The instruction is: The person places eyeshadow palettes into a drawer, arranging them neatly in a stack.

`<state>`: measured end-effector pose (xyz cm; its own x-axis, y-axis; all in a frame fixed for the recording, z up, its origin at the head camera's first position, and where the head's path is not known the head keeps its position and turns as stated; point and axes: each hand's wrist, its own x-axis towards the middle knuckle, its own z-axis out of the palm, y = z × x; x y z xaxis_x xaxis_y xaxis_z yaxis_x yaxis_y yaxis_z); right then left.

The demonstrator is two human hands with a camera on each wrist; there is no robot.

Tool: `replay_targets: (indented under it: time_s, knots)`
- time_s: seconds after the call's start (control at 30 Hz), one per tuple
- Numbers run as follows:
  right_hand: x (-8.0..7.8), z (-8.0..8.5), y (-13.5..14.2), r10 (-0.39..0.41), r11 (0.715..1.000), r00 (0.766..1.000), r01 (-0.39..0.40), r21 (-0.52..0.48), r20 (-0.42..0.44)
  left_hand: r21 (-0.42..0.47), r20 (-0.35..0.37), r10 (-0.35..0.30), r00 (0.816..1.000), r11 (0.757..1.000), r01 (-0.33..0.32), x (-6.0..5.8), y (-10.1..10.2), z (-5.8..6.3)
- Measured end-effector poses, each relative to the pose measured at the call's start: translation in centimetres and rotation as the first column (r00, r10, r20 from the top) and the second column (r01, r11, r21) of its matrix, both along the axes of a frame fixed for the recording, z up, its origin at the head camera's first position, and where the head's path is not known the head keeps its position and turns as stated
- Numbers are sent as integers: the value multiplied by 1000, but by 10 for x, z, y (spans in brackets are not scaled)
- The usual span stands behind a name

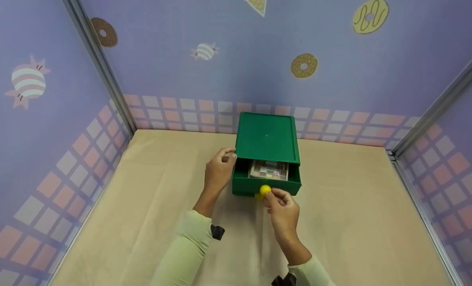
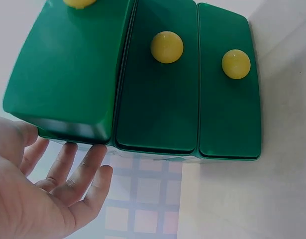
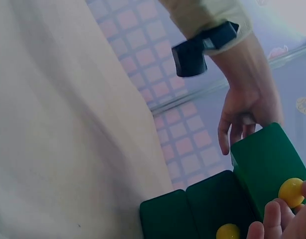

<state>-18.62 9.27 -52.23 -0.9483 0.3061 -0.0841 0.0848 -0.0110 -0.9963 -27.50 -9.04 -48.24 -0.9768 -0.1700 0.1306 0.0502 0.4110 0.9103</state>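
Note:
A green chest of drawers [image 1: 265, 135] with three drawers stands near the back wall. Its top drawer [image 1: 243, 186] is pulled partway out, and inside lies a flat case [image 1: 269, 170] with small coloured squares on it. The right hand [image 1: 284, 210] pinches the yellow round knob [image 1: 265, 190] of that drawer between thumb and fingers. Against the left side of the chest, the left hand [image 1: 219, 169] rests its fingertips, fingers mostly extended, also visible in the left wrist view. The two lower drawers [image 2: 160, 104] are closed, each with a yellow knob [image 2: 166, 47].
Beige covering [image 1: 172, 178] lies over the table around the chest. Patterned purple walls [image 1: 251, 71] rise at the back and both sides, with metal posts [image 1: 104, 71] at the corners. Dark straps with small devices [image 1: 217, 232] sit on both wrists.

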Motion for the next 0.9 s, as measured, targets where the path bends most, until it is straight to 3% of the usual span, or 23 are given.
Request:
replay_targets:
  time_s: [0.3,0.53,0.73,0.9]
  knots:
    - [-32,5,0,34,999,999,-34,18,-5,17,-20,-12,1000,1000,12,-1,-3,0]
    - [-50,8,-1,13,999,999,-14,35,35,22,-3,-11,1000,1000,11,2,-1,-1]
    - [-57,11,-2,-3,998,999,0,58,45,25,4,-15,1000,1000,15,1,-1,-1]
    - [-57,12,1,73,997,997,-75,36,38,17,-2,-13,1000,1000,13,-1,-4,-3]
